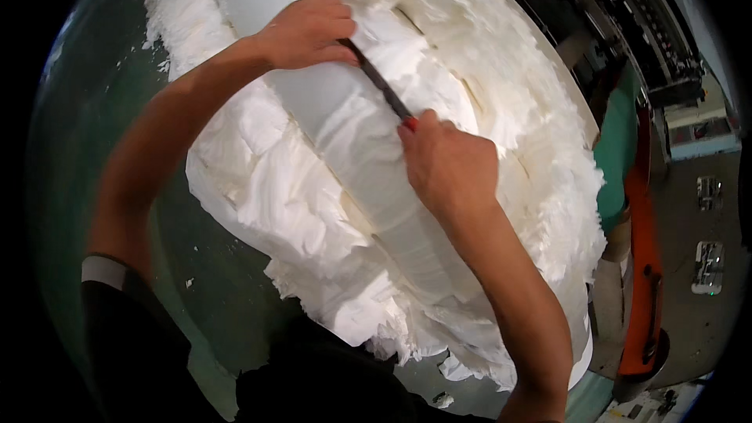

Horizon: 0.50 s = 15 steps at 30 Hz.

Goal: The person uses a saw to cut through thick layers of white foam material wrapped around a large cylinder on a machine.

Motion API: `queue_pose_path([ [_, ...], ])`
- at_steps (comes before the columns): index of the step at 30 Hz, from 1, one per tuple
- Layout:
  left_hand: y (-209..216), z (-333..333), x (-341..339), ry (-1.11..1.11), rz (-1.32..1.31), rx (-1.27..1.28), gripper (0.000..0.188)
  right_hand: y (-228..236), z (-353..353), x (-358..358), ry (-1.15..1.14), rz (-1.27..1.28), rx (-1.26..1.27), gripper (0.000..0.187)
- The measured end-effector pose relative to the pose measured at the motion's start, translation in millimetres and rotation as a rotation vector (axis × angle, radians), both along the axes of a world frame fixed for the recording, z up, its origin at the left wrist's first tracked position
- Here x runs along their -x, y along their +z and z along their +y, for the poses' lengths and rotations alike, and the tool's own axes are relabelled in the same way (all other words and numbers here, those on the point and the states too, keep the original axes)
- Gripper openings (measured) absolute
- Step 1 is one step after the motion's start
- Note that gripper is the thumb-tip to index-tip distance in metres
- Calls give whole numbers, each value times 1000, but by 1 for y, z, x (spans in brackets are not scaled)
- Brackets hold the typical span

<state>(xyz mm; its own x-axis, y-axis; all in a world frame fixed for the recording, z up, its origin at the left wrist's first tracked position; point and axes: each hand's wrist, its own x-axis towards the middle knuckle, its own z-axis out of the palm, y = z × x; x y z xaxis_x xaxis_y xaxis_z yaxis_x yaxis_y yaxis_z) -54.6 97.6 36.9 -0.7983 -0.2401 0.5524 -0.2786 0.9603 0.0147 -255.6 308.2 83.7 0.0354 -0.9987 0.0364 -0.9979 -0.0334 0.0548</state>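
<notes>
Underneath, white fluff (266, 157); rightward, orange strip (644, 239); hands (309, 31) (454, 163) hold bar (382, 88).

The left hand (312, 34) and right hand (453, 163) are viewed from the head, downward and fairly near — toward the dark rim, little can be discerned.

A hand could pass over the dark green surface (215, 286) between the left forearm (176, 121) and the white fibre (309, 196). A dark bar (381, 86) blocks the gap between the left hand (312, 30) and right hand (453, 160) (it runs straight across); an orange panel (644, 258) and dark machinery (619, 12) crowd the right.
</notes>
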Motion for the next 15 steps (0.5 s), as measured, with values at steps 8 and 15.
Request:
queue_pose_path([
  [8,-34,104,54,-10,315,-7,32,6,101,48,-13,-2,49,15],
  [15,-38,222,141,-167,526,-105,15,29,230,99,-161,140,-111,14],
])
